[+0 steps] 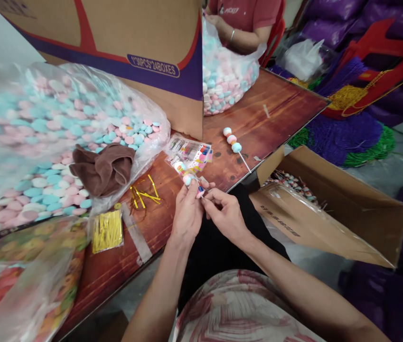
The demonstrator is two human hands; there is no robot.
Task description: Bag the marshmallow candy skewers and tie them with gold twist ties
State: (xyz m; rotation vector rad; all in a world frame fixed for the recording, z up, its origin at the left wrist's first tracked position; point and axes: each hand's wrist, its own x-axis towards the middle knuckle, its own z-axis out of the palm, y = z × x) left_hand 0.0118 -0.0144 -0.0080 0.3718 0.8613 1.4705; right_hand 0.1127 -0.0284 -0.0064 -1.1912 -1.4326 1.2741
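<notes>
Near the table's front edge, my left hand (188, 213) is closed around a wrapped candy skewer (183, 170) with pastel pieces in a clear printed bag. My right hand (224, 211) pinches at the lower end of that bag, close to the left fingertips; what exactly lies between its fingers is too small to make out. A second candy skewer (232, 140), unwrapped on a white stick, lies to the right on the table. Just behind my hands is a stack of printed clear bags (190, 151). Loose gold twist ties (146, 194) are scattered left of my left hand.
A large bag of pastel candies (41, 109) with a brown cloth (103, 168) fills the left. A packet of gold ties (107, 231) lies nearer. Behind stands a big carton (116, 42); a co-worker (247, 28) sits beyond. An open box (329, 213) of skewers is at right.
</notes>
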